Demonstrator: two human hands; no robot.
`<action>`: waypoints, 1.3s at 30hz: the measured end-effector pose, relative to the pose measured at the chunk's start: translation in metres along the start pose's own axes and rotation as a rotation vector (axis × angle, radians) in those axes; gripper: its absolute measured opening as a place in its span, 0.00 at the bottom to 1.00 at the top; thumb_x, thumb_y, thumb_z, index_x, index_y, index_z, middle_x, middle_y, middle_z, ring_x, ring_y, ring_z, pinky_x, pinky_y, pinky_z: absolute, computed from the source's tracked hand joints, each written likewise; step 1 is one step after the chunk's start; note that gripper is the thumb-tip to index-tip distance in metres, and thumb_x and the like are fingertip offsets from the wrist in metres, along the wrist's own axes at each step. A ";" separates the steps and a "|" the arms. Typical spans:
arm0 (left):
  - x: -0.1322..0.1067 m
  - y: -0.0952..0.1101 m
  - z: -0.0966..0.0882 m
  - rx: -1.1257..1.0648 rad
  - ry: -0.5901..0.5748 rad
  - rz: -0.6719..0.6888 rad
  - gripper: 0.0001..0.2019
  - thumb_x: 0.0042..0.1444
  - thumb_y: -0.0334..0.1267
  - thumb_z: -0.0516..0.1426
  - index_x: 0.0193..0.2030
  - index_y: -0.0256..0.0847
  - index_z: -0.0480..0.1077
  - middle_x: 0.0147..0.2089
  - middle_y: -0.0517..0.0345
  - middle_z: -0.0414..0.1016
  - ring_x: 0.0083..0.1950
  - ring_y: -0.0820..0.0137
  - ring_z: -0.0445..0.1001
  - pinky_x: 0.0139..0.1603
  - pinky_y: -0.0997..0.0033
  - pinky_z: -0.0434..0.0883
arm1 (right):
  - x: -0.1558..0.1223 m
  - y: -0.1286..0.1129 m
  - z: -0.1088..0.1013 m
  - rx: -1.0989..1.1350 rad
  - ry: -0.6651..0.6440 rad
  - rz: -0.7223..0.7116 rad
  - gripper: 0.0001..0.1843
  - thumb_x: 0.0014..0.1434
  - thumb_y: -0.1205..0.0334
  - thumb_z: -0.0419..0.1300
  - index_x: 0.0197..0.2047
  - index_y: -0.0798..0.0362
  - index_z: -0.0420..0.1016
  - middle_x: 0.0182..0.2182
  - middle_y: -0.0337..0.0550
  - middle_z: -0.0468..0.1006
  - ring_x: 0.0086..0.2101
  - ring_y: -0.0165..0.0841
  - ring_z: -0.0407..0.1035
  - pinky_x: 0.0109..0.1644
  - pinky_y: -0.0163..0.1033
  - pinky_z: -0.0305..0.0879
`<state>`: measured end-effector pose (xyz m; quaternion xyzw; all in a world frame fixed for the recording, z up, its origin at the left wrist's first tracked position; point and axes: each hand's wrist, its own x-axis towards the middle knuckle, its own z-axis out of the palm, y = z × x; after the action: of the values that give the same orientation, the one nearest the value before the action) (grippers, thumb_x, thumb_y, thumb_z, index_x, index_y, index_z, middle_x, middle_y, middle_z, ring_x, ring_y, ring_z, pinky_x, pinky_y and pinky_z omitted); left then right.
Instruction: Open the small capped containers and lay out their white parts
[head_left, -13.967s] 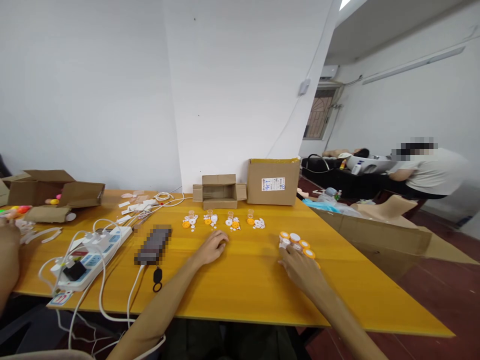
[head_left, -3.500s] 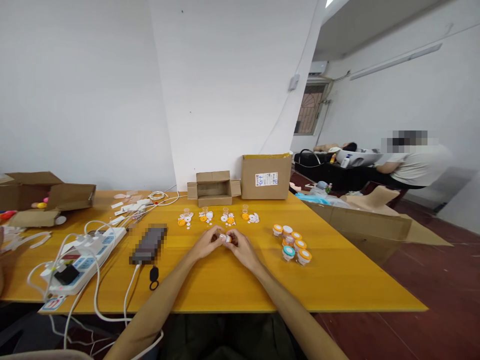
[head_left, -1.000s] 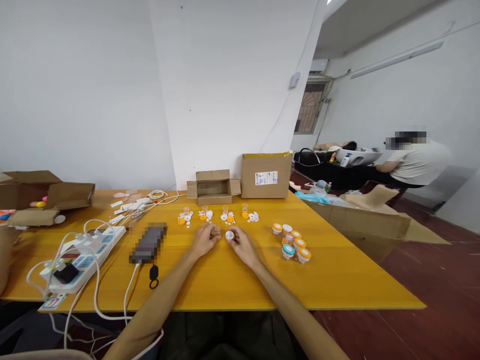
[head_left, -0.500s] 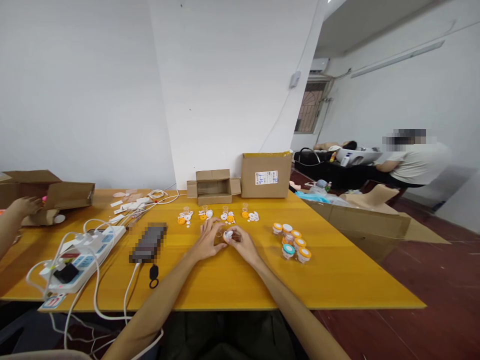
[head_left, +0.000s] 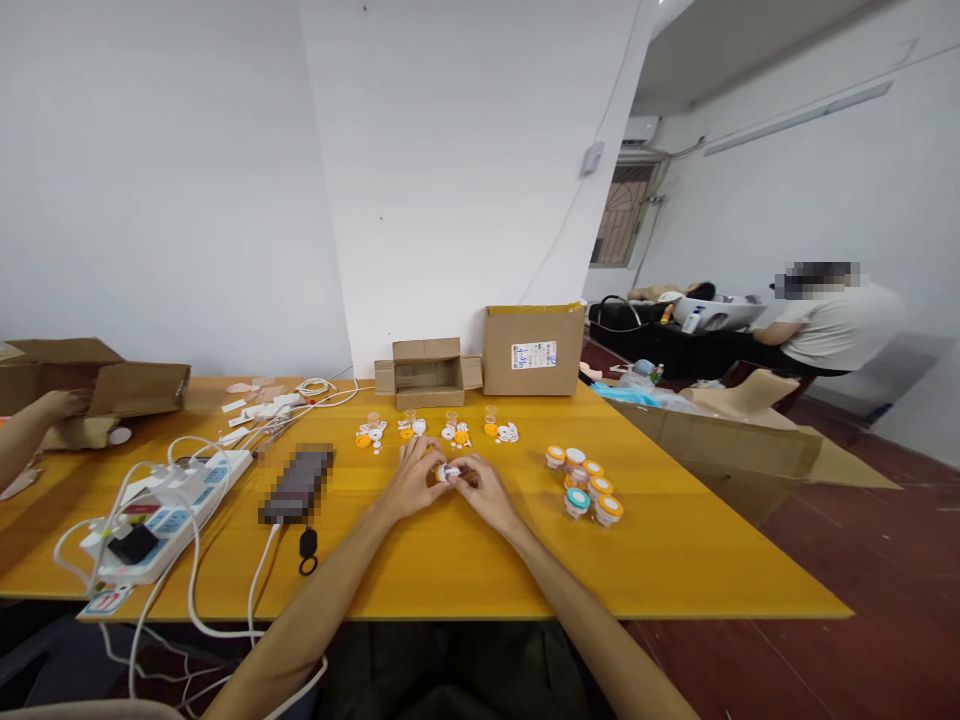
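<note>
Over the middle of the table, my left hand [head_left: 407,484] is closed around a small clear jar, mostly hidden by the fingers. My right hand [head_left: 485,492] pinches a small white plastic part [head_left: 451,472], which meets the jar between the two hands. Beyond the hands stand several small clear jars [head_left: 451,419] in a row. Beside them lie orange rings [head_left: 461,438] and white plastic pieces [head_left: 508,433]. To the right of my right hand is a cluster of lidded jars [head_left: 600,486], most with orange-rimmed lids and one with a teal rim [head_left: 577,498].
A small open carton [head_left: 427,376] and a larger closed carton [head_left: 532,350] stand at the back. Left are a phone [head_left: 296,485], a power strip [head_left: 176,520] with cables, and another person's hand [head_left: 56,408] at an open box [head_left: 142,388]. A person [head_left: 840,325] sits far right.
My right hand has brought the white part leftward against the jar in my left hand. At the far left, the other person's hand has reached deeper into the box.
</note>
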<state>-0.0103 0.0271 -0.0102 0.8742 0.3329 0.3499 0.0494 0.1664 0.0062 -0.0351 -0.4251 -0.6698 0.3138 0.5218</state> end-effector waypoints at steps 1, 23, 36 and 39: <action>0.000 0.000 0.000 0.008 0.007 0.009 0.06 0.59 0.41 0.61 0.41 0.43 0.71 0.51 0.51 0.68 0.53 0.59 0.66 0.53 0.59 0.65 | 0.000 -0.001 0.000 -0.024 -0.007 -0.017 0.06 0.54 0.60 0.61 0.36 0.50 0.77 0.35 0.41 0.78 0.37 0.36 0.73 0.40 0.38 0.70; -0.005 -0.003 -0.001 -0.052 -0.218 0.041 0.09 0.63 0.45 0.56 0.41 0.42 0.72 0.39 0.53 0.76 0.40 0.63 0.73 0.43 0.68 0.68 | -0.002 0.001 0.000 -0.042 -0.108 -0.015 0.07 0.54 0.62 0.59 0.30 0.51 0.78 0.29 0.39 0.81 0.32 0.35 0.73 0.39 0.37 0.69; 0.003 0.004 -0.007 -0.347 -0.274 -0.097 0.12 0.60 0.44 0.56 0.30 0.38 0.72 0.28 0.61 0.69 0.31 0.71 0.64 0.33 0.74 0.61 | 0.001 0.004 -0.001 0.145 -0.075 0.096 0.08 0.49 0.57 0.64 0.28 0.52 0.81 0.27 0.40 0.82 0.30 0.36 0.74 0.38 0.39 0.72; 0.004 0.003 -0.007 -0.407 -0.283 -0.094 0.13 0.60 0.45 0.57 0.30 0.37 0.71 0.28 0.61 0.68 0.31 0.71 0.63 0.33 0.75 0.61 | 0.001 0.004 -0.002 0.175 -0.075 0.123 0.08 0.48 0.56 0.65 0.28 0.52 0.81 0.27 0.41 0.82 0.30 0.36 0.75 0.39 0.40 0.72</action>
<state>-0.0108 0.0257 -0.0021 0.8702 0.2856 0.2811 0.2866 0.1696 0.0091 -0.0374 -0.4062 -0.6316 0.4181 0.5112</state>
